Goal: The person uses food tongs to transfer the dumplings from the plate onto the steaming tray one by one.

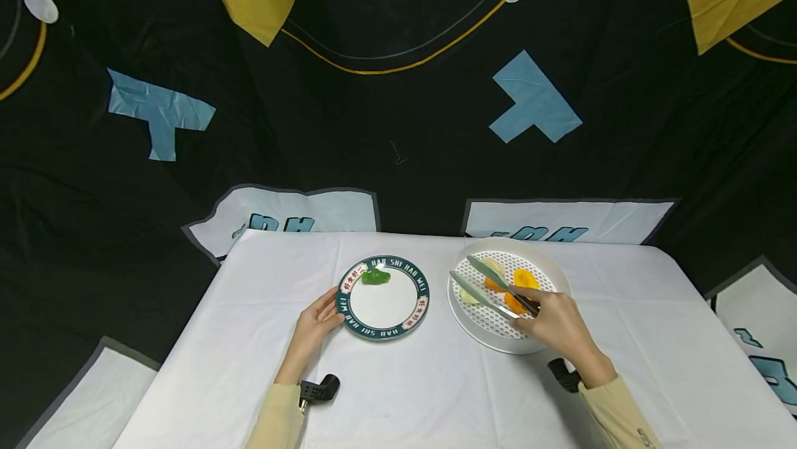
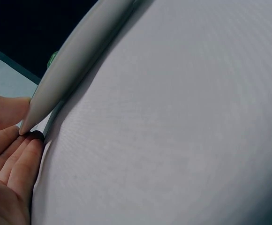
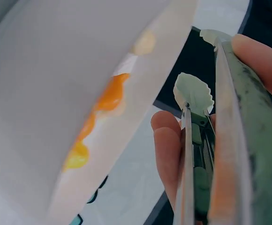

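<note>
My left hand (image 1: 311, 331) pinches the left rim of a round plate (image 1: 382, 307) with a green patterned border. In the left wrist view the thumb (image 2: 7, 112) lies on one side of the rim and fingers on the other. A green pepper-like piece (image 1: 376, 276) lies on the plate's upper part. My right hand (image 1: 563, 324) grips green-headed tongs (image 1: 488, 272) over a white perforated basket (image 1: 559, 275). Their two heads are spread apart with nothing visible between them in the right wrist view. Yellow-orange pieces (image 1: 526, 277) and pale pieces (image 1: 468, 297) lie in the basket, partly covered by the tongs.
A white cloth (image 1: 398, 400) covers the table, whose far edge runs just behind plate and basket. Behind it hangs a black backdrop (image 1: 386, 144) with blue and yellow shapes. A dark wrist device (image 1: 320, 389) sits at my left wrist, another (image 1: 563, 374) at my right.
</note>
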Demonstrator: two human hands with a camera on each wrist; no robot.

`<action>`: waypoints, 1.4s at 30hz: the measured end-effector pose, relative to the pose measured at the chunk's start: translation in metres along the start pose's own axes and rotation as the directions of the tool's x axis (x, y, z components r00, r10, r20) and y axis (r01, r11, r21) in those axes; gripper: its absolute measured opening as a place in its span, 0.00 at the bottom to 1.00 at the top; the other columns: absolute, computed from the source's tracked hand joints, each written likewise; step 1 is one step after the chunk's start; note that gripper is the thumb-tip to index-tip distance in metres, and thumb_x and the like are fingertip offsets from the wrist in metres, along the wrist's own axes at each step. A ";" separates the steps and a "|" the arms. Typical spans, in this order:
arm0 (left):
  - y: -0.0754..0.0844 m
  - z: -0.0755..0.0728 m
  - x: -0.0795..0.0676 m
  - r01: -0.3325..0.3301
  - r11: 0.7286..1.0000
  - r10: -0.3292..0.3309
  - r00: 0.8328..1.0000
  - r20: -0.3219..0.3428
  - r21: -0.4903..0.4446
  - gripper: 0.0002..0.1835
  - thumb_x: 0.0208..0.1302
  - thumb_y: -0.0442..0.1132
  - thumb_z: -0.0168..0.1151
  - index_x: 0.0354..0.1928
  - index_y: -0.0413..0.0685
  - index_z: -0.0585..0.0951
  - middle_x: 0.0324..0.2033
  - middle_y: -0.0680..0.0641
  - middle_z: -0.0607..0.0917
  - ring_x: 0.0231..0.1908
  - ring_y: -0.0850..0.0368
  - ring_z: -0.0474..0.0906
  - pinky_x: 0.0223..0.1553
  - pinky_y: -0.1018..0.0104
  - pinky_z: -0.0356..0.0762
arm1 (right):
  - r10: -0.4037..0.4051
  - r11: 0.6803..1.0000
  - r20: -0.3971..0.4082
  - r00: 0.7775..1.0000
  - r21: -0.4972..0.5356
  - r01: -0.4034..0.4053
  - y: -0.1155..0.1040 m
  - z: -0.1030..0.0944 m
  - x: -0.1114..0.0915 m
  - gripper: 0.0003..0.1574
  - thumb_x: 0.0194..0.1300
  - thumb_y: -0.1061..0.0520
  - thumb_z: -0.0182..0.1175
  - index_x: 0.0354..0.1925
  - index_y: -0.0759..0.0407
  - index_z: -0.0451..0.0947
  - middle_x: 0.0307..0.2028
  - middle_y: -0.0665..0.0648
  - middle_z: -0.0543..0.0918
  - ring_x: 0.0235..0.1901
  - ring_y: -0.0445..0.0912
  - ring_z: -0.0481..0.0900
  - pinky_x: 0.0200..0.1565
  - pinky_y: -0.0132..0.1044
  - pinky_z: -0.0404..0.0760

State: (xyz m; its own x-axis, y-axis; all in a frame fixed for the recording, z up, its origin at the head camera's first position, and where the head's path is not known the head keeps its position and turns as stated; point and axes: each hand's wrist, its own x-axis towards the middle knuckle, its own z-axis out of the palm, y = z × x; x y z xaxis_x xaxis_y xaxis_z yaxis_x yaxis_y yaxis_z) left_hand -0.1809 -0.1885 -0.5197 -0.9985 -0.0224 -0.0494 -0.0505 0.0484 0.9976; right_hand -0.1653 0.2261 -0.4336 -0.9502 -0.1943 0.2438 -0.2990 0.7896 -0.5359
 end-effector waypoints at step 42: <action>0.001 0.000 0.000 -0.001 1.000 0.001 1.000 0.009 -0.028 0.33 0.60 0.21 0.56 0.68 0.30 0.61 0.66 0.29 0.62 0.65 0.41 0.62 0.59 0.71 0.70 | -0.223 0.974 0.085 0.971 -0.004 0.225 -0.082 0.093 0.033 0.32 0.39 0.56 0.74 0.48 0.62 0.83 0.14 0.46 0.70 0.14 0.37 0.59 0.14 0.28 0.60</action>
State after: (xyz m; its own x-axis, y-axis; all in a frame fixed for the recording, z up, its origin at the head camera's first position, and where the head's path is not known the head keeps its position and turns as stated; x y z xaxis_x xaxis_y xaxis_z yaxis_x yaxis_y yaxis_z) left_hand -0.1806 -0.1886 -0.5191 -0.9987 -0.0135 -0.0485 -0.0488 0.0208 0.9986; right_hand -0.1804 0.1010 -0.4574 -0.8633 -0.4145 0.2880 -0.5044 0.7279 -0.4644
